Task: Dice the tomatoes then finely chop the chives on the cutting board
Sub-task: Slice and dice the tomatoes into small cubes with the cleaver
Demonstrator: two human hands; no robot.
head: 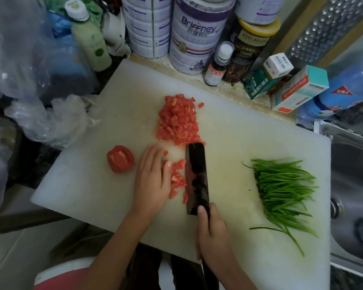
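A white plastic cutting board (92,185) carries a heap of diced red tomato (177,120), a cut tomato half (120,158) at lower left, and uncut green chives (281,189) at right.

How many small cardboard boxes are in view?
3, beyond the cutting board, far right: white box atop green box, teal-and-orange box beside them. Others may be hidden.

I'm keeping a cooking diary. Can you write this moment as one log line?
step: dicing tomatoes | right hand: grips knife | left hand: flat beside loose tomato pieces | tomato half: uncut | chives: uncut
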